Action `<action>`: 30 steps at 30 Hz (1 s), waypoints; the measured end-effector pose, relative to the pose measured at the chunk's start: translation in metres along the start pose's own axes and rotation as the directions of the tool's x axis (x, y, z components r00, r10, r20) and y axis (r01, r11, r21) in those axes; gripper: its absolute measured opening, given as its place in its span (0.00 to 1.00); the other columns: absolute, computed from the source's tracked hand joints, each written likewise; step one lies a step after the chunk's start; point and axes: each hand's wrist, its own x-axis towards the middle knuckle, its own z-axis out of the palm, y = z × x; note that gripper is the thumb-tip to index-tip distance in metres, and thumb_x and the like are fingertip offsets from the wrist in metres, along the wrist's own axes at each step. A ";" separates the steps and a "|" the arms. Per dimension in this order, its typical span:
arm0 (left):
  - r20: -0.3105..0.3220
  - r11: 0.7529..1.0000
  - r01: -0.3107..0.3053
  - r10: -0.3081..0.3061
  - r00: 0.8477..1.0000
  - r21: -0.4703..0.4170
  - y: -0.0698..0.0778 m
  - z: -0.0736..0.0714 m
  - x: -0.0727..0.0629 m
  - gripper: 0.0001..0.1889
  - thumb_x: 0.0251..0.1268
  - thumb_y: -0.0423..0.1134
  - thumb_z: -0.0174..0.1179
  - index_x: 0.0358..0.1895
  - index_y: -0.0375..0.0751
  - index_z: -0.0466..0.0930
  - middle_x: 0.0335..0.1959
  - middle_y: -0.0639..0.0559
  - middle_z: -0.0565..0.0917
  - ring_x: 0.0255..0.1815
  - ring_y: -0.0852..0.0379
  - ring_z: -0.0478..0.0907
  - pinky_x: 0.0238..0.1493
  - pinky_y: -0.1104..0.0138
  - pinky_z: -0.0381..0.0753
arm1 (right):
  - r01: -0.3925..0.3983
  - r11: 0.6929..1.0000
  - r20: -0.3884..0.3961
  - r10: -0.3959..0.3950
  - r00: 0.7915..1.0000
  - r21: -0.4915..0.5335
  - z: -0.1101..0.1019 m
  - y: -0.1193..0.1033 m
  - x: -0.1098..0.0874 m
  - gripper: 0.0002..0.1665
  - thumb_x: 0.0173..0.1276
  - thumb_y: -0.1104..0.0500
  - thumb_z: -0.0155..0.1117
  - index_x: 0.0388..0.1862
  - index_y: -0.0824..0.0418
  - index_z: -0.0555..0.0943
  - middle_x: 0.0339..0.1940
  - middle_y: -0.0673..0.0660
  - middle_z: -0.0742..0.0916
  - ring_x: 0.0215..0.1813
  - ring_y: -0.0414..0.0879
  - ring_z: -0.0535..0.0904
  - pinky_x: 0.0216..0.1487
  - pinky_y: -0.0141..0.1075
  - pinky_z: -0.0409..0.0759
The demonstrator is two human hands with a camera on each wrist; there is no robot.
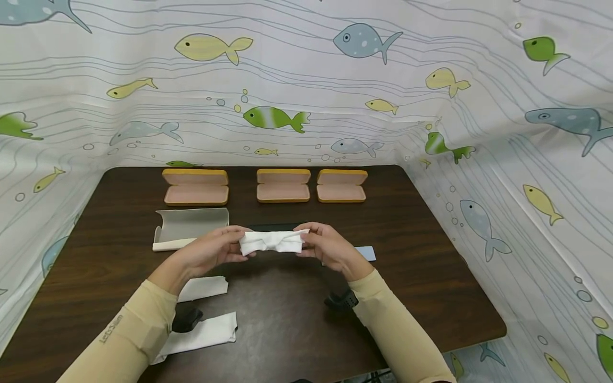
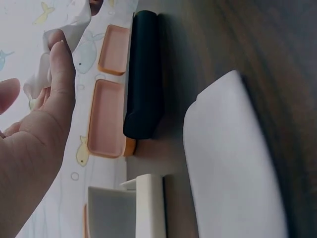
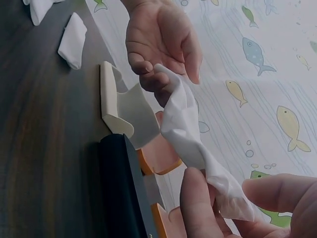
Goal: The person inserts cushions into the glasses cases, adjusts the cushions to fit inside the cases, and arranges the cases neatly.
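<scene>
Two hands hold one white cloth point(image 1: 274, 242) between them, raised above the counter point(image 1: 287, 330). The fingers of the left hand point(image 1: 213, 249) are closed on the cloth's left end, and those of the right hand point(image 1: 332, 247) pinch the right end, the thumb to one side of it and the other fingers to the opposite side. The cloth is a narrow folded strip, roughly level in the head view, with creases near its middle.

A black device point(image 1: 342, 301) sits at the right wrist, another dark device point(image 1: 187, 319) at the left, each beside a beige sleeve. Just beyond the cloth lies a dark case point(image 3: 121, 186), partly hidden by the hands in the head view. A pale blue card point(image 1: 366, 253) lies near the right wrist, partly covered by it.

Left of the dark case rests a cream case point(image 1: 193, 226), its grey inside showing. Nearer the person, under and beside the left forearm, lie a folded cloth point(image 1: 205, 288) and a second folded cloth point(image 1: 213, 331), both white.

Along the far edge stand three orange cases point(image 1: 283, 192) with pink linings, their lids raised. A fish-patterned curtain point(image 1: 297, 69) hangs behind.
</scene>
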 end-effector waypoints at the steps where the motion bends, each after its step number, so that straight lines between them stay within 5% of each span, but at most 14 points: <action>1: -0.005 1.000 -0.004 0.004 1.000 -0.005 0.001 -0.001 0.002 0.21 0.84 0.40 0.45 0.67 0.25 0.64 0.52 0.43 0.80 0.49 0.52 0.84 0.54 0.63 0.83 | -0.002 1.000 -0.007 0.002 1.000 -0.001 -0.001 -0.001 0.002 0.18 0.80 0.67 0.50 0.64 0.72 0.72 0.57 0.63 0.78 0.49 0.49 0.83 0.47 0.37 0.86; 14: -0.031 0.999 -0.036 0.036 0.999 -0.001 0.016 -0.015 0.024 0.23 0.85 0.41 0.43 0.68 0.24 0.64 0.50 0.46 0.83 0.48 0.54 0.85 0.53 0.64 0.84 | -0.056 0.998 -0.049 0.058 0.997 0.037 -0.014 -0.013 0.028 0.23 0.80 0.67 0.51 0.70 0.73 0.67 0.56 0.63 0.78 0.48 0.48 0.82 0.45 0.34 0.85; 30: -0.062 0.999 0.035 -0.035 0.997 -0.004 0.030 -0.028 0.067 0.24 0.86 0.41 0.40 0.73 0.27 0.59 0.51 0.45 0.83 0.49 0.52 0.85 0.59 0.59 0.81 | -0.087 0.993 -0.109 0.095 0.990 0.079 -0.038 -0.022 0.069 0.20 0.80 0.68 0.51 0.68 0.71 0.70 0.55 0.62 0.78 0.45 0.47 0.83 0.42 0.33 0.85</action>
